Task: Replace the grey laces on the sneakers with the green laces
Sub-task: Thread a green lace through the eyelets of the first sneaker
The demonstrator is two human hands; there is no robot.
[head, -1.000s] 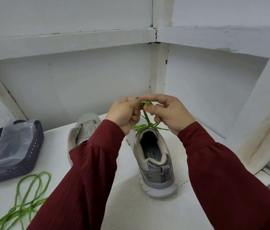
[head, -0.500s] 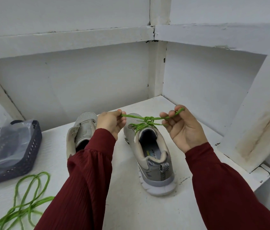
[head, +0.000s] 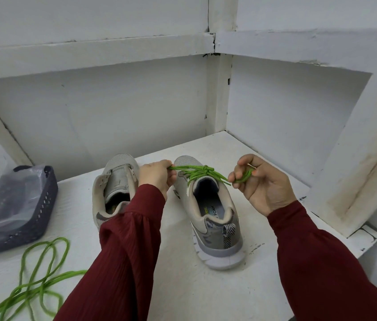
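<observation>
Two grey sneakers stand on the white table, heels toward me. The right sneaker (head: 215,218) carries a green lace (head: 196,172) tied in a knot over its tongue. My left hand (head: 157,176) pinches the left loop of that lace. My right hand (head: 260,184) holds the right loop with curled fingers, palm up, to the right of the shoe. The left sneaker (head: 111,184) shows no lace and is partly hidden behind my left sleeve. A second green lace (head: 41,274) lies loose on the table at the front left.
A dark grey mesh basket (head: 34,218) with a clear plastic bag (head: 16,195) in it sits at the left edge. White walls close the corner behind the shoes. The table edge (head: 365,242) runs diagonally at the right.
My hands came down from above the shoe and drew apart sideways, pulling the green loops out and tightening the knot over the right sneaker's tongue.
</observation>
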